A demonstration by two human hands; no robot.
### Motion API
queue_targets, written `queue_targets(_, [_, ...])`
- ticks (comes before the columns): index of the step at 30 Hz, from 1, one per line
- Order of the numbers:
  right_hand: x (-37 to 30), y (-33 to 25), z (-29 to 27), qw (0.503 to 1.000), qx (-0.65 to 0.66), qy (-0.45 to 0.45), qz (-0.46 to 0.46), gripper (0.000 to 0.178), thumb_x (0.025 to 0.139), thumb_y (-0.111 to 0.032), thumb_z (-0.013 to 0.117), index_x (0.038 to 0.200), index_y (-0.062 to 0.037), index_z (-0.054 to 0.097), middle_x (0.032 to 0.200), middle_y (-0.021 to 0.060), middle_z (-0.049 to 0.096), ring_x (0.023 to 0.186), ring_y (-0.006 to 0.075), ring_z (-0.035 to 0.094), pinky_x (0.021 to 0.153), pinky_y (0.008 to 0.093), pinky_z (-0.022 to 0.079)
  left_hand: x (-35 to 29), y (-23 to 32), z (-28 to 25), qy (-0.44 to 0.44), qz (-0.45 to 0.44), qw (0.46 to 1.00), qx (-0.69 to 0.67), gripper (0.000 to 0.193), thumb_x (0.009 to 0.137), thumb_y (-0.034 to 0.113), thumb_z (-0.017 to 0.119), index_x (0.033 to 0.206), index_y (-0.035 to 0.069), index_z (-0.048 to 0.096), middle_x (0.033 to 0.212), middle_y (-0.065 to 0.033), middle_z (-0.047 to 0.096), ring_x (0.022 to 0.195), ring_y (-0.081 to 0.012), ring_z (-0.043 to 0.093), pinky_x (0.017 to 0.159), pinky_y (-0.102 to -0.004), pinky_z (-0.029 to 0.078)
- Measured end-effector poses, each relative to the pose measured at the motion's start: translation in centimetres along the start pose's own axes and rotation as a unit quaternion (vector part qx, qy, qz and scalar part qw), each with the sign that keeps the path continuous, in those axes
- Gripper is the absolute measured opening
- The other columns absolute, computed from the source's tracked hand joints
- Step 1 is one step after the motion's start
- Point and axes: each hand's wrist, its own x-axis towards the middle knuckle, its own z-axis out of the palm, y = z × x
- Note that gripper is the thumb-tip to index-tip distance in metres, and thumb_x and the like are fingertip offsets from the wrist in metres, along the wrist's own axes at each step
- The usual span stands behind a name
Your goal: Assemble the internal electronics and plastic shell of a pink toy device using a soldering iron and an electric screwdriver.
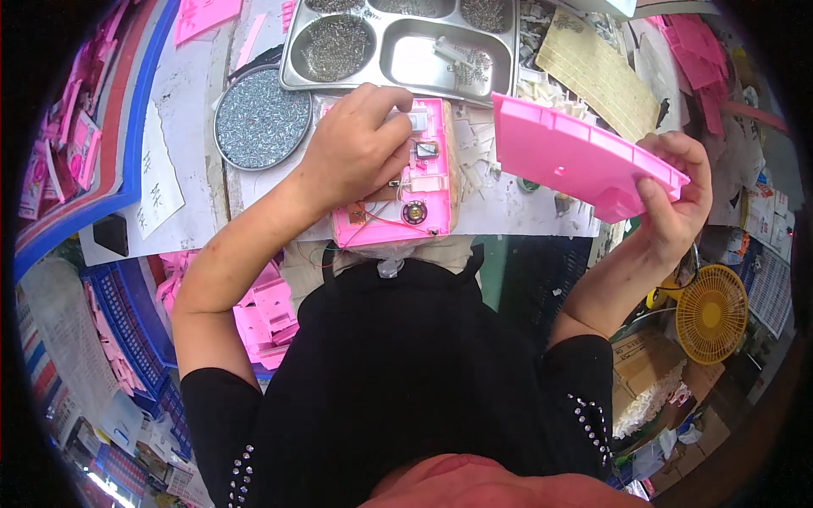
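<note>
My right hand (677, 190) grips a pink plastic panel (576, 152) by its right end, thumb in front and fingers behind. The panel is held tilted above the table, with a raised rim along its upper edge. On the table before me lies an open pink plastic housing (385, 227). A round black speaker (414, 212), thin wires and small metal and clear parts sit in it. Over its upper left part my left hand (360, 144) is closed, fingers curled down beside a greyish piece (417, 121). Its fingertips are partly hidden, so what they hold does not show.
Behind the housing stands a metal compartment tray (290, 72) with springs and small metal parts. A round dish of small screws (262, 118) is left of it. Yellowish board (597, 72) and white pieces lie back right. Blue crates (135, 322) and a yellow basket (711, 313) flank me.
</note>
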Motion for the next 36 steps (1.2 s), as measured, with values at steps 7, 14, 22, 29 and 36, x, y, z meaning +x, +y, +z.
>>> queue_targets(7, [0.0,0.6,1.1,0.999,0.025,-0.033,0.008,0.049,0.076,0.001,0.078,0.121,0.0056,0.06,0.104,0.0135,0.07,0.095,0.0176,0.068,0.088,0.0283,0.05,0.4,0.7,0.7,0.003,-0.045,0.999,-0.013,0.026,0.072,0.004,0.072,0.093,0.004,0.057,0.108,-0.0136,0.057,0.091,-0.033,0.057,0.079,-0.0426,0.047])
queue_targets(14, [0.2,1.3,1.4,0.999,0.028,-0.04,0.017,0.047,0.075,0.0,0.079,0.118,0.0054,0.061,0.104,0.0134,0.07,0.095,0.0185,0.068,0.087,0.0285,0.051,1.2,0.4,0.3,-0.045,-0.031,0.998,-0.013,0.028,0.077,0.018,0.077,0.094,0.007,0.058,0.107,-0.0113,0.057,0.094,-0.0306,0.057,0.079,-0.0428,0.046])
queue_targets(22, [-0.9,1.6,1.4,0.999,0.007,-0.033,0.027,0.047,0.074,-0.003,0.08,0.117,0.0052,0.062,0.102,0.0135,0.071,0.093,0.0186,0.069,0.087,0.0287,0.051,2.1,0.6,0.8,-0.052,-0.057,0.997,0.013,0.029,0.078,0.016,0.079,0.095,0.005,0.057,0.106,-0.0128,0.058,0.09,-0.0325,0.06,0.075,-0.0406,0.048])
queue_targets(29, [-0.6,1.5,1.8,0.998,0.052,-0.026,0.016,0.045,0.074,-0.004,0.08,0.115,0.0049,0.063,0.099,0.0143,0.071,0.09,0.018,0.069,0.083,0.028,0.052,1.0,1.1,-1.2,0.0,-0.033,0.997,-0.065,0.04,0.075,0.011,0.077,0.111,0.004,0.062,0.112,-0.0123,0.061,0.096,-0.0319,0.061,0.083,-0.0397,0.049])
queue_targets(36, [7.8,-0.2,8.3,0.98,-0.088,-0.144,-0.102,0.051,0.086,-0.012,0.074,0.131,0.0035,0.056,0.099,0.0113,0.07,0.082,0.0162,0.067,0.074,0.0255,0.053,4.8,3.8,-8.1,-0.225,-0.29,0.856,-0.364,0.043,0.091,0.017,0.074,0.128,0.0,0.062,0.104,-0.0157,0.071,0.09,-0.0151,0.07,0.074,-0.0276,0.056])
